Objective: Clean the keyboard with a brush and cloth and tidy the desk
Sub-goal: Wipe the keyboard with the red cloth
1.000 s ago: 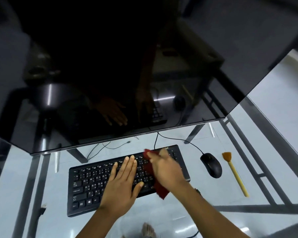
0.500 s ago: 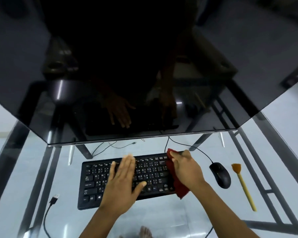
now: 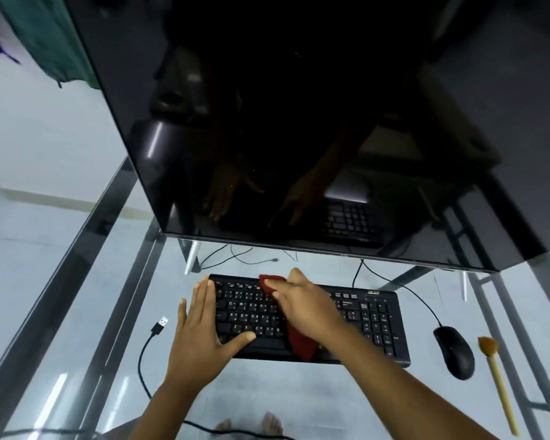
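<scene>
One dark monitor (image 3: 299, 122) fills the upper view; its glossy screen is off, and we read no writing on it. Under it lies a glass desk (image 3: 77, 312) on a metal frame.

The black keyboard (image 3: 372, 319) sits on the glass just in front of the monitor. We read white legends on its left keys: Q, W, E, then A, S, D, then Z, X, C. A small gold logo sits at its top right corner, too small for us to read surely.

The left hand (image 3: 200, 335) lies flat on the keyboard's left end, fingers straight and together, thumb spread out onto the bottom row. The right hand (image 3: 308, 309) lies over the middle keys with fingers nearly straight, pressing a red cloth (image 3: 300, 342) onto them. The cloth shows past the fingertips and again under the wrist.

A black mouse (image 3: 454, 352) rests right of the keyboard, its cord running back under the monitor. The brush (image 3: 497, 376), with a yellow handle and brown bristles, lies just right of the mouse, untouched. A loose USB plug (image 3: 160, 325) lies left of the left hand.
</scene>
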